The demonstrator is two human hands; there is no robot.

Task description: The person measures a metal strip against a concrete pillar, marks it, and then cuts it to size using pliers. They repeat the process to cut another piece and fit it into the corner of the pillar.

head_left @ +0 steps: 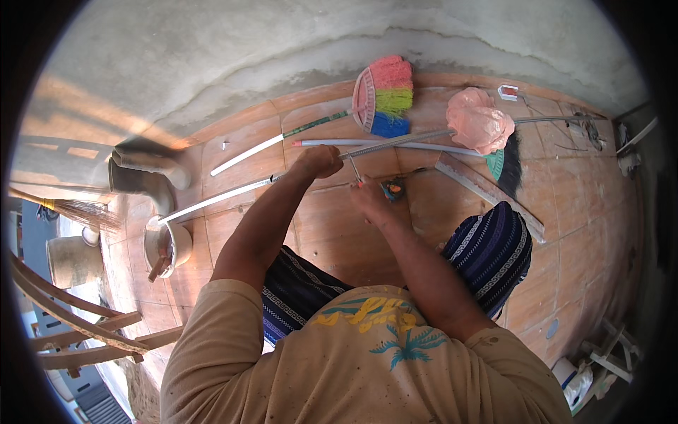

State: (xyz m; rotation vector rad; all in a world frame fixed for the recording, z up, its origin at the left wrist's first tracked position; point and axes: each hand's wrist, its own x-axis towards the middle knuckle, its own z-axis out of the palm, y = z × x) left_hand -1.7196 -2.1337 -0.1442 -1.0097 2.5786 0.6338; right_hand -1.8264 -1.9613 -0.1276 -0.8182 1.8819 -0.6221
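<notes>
A long pale pole (226,199) runs slantwise across the floor in front of me, with a ribbed, spring-like stretch (374,146) near its middle. My left hand (321,162) is closed around it, just left of that stretch. Lower and to the right, my right hand (372,200) is closed on a thin metal tool (354,168), perhaps a screwdriver. The tool's upper end meets the pole beside my left fist; an orange bit shows at my fingers. Close to the right hand lies a dark tape measure (393,189). A crumpled pink plastic bag (480,120) covers part of the pole's right side.
Beyond the pole lie a multicoloured broom (385,95) and a second broom with dark bristles (510,166). A flat bar (491,196) rests at right. Leftward are a bucket (169,247), boots (145,177) and a wooden frame (99,332). A concrete wall (296,42) bounds the far side.
</notes>
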